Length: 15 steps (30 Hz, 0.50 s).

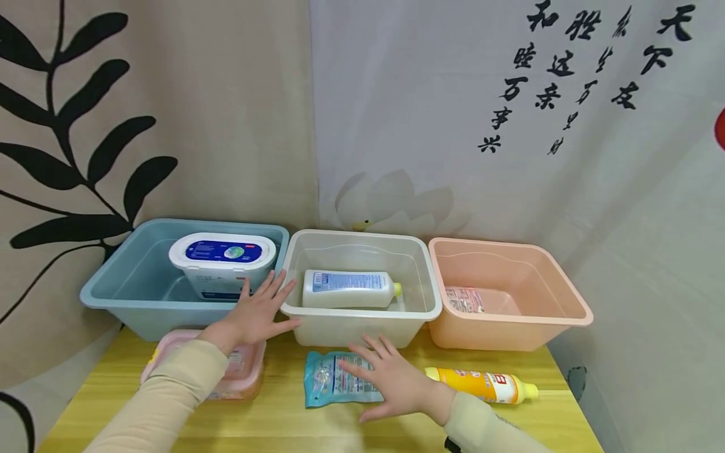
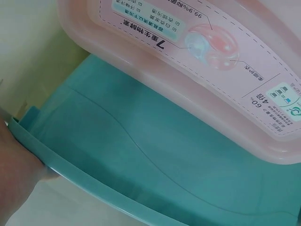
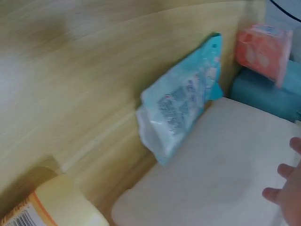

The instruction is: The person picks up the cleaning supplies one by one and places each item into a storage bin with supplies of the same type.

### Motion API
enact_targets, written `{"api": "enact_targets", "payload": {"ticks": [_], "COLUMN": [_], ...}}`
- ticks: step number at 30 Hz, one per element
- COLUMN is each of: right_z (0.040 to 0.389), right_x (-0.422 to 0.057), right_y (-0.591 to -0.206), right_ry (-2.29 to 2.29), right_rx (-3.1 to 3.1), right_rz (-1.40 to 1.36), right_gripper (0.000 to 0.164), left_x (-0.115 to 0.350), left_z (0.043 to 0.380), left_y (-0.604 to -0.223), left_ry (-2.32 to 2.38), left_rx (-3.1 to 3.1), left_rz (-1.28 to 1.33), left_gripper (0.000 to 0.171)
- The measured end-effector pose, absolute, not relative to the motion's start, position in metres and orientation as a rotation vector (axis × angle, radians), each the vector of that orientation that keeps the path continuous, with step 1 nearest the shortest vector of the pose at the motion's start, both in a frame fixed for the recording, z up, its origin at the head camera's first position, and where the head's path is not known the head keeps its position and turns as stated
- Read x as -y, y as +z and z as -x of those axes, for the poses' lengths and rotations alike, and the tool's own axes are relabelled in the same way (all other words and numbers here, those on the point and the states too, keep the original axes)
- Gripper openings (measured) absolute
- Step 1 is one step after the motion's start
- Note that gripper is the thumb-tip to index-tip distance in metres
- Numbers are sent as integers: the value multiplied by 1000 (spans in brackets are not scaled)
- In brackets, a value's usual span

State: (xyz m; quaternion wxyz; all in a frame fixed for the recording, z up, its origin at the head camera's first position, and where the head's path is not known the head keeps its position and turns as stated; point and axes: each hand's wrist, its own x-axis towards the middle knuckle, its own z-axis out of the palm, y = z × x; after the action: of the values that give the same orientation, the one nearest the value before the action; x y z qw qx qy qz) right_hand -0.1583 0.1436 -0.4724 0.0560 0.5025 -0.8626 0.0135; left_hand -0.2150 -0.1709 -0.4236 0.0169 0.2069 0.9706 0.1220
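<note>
My left hand (image 1: 255,321) has its fingers spread at the front rims of the blue bin (image 1: 136,302) and the white bin (image 1: 357,330). Its forearm crosses over a pink lidded box (image 1: 246,371) on the table; the left wrist view shows that box's printed label (image 2: 211,52) close up. With fingers spread, my right hand (image 1: 399,384) hovers over a light-blue pouch (image 1: 334,384) and partly hides it. Beside that hand lies a yellow-orange bottle (image 1: 481,384). In the right wrist view, the fingertips (image 3: 284,170) of that hand appear by the white bin's side.
A white tub with a blue label (image 1: 223,251) stands in the blue bin. A white bottle (image 1: 345,289) with a yellow-green cap lies in the white bin. The peach bin (image 1: 498,333) holds a printed packet (image 1: 464,299). Behind the wooden table (image 1: 283,428) hangs a printed cloth (image 1: 396,126).
</note>
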Motion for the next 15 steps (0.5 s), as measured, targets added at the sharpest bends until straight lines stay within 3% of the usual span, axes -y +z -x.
{"api": "enact_targets", "payload": {"ticks": [15], "right_z": [176], "right_x": [-130], "right_y": [-511], "right_ry": [-75], "right_rx": [2692], "right_rz": [-1603], "right_gripper": [88], "left_x": [170], "left_z": [214], "left_y": [-425], "left_ry": [390], "left_rx": [-3020], "left_rz": [-630], "left_gripper": [85]}}
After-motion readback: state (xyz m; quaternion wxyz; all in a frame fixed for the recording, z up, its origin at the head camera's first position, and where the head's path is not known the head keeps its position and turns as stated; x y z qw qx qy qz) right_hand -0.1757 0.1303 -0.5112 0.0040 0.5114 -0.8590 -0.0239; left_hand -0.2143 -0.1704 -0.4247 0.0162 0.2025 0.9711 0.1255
